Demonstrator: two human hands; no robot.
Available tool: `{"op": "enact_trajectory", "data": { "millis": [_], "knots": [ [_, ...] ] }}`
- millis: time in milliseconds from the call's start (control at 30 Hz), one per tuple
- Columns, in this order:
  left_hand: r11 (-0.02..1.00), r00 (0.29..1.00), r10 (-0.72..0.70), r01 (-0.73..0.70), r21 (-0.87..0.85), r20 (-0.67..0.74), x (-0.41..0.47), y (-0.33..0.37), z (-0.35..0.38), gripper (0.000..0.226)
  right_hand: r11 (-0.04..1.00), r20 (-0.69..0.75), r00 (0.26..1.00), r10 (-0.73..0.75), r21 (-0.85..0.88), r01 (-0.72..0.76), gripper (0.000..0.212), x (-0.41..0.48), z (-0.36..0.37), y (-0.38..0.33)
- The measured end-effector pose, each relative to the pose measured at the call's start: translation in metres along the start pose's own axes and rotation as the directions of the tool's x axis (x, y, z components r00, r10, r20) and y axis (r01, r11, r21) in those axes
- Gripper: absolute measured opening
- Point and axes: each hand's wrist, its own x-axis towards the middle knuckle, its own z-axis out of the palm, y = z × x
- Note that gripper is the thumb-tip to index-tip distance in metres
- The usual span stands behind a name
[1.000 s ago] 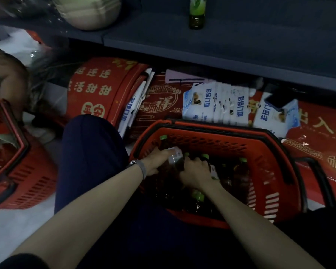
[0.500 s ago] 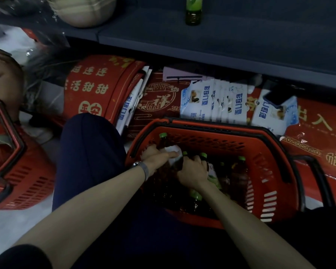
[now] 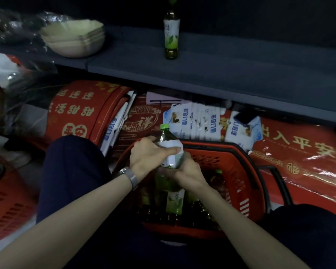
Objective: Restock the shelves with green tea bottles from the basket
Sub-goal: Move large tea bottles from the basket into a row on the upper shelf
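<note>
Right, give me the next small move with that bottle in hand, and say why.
Probably carry the green tea bottle up to the shelf and stand it beside the lone bottle there. The left hand grips it at the label, raised over the basket. The right hand curls near its base, its hold unclear. Bare shelf shows beside the lone bottle.

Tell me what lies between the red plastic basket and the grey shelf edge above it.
In the head view, blue-and-white printed packets and red gold-lettered packages lie between the red plastic basket and the grey shelf.
</note>
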Motion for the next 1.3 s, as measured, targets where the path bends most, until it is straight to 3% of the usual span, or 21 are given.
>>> {"op": "enact_trajectory", "data": {
  "millis": [167, 300, 400, 467, 600, 767, 967, 1300],
  "knots": [
    [0.983, 0.983, 0.181, -0.181, 0.018, -0.017, -0.022, 0.045, 0.006, 0.089, 0.996, -0.191, 0.981, -0.024, 0.085, 0.041, 0.068, -0.016, -0.044, -0.006],
    [0.894, 0.921, 0.372, -0.324, -0.309, 0.111, -0.028, 0.064, 0.007, 0.067, 0.974, -0.234, 0.972, -0.033, 0.211, 0.084, 0.063, -0.038, -0.092, -0.006],
    [0.845, 0.883, 0.328, -0.115, -0.522, 0.337, -0.026, 0.079, 0.005, 0.078, 0.952, -0.204, 0.978, -0.037, 0.289, 0.097, 0.059, -0.064, -0.129, -0.016],
    [0.816, 0.826, 0.308, 0.025, -0.577, 0.472, -0.028, 0.093, 0.005, 0.079, 0.939, -0.206, 0.978, -0.039, 0.326, 0.106, 0.055, -0.078, -0.148, -0.022],
    [0.733, 0.667, 0.426, 0.141, -0.665, 0.611, -0.045, 0.121, 0.005, 0.052, 0.911, -0.235, 0.969, -0.076, 0.378, 0.164, 0.053, -0.096, -0.176, -0.029],
    [0.718, 0.667, 0.485, 0.066, -0.693, 0.566, -0.060, 0.155, 0.002, 0.041, 0.889, -0.236, 0.965, -0.112, 0.411, 0.203, 0.054, -0.112, -0.201, -0.038],
    [0.690, 0.667, 0.559, -0.046, -0.723, 0.492, -0.075, 0.199, -0.005, 0.030, 0.919, -0.217, 0.960, -0.178, 0.312, 0.241, 0.064, -0.132, -0.235, -0.061],
    [0.524, 0.624, 0.712, -0.165, -0.835, 0.323, -0.100, 0.285, -0.023, 0.032, 0.853, -0.468, 0.785, -0.405, 0.116, 0.509, 0.058, -0.159, -0.297, -0.108]
  ]
}}
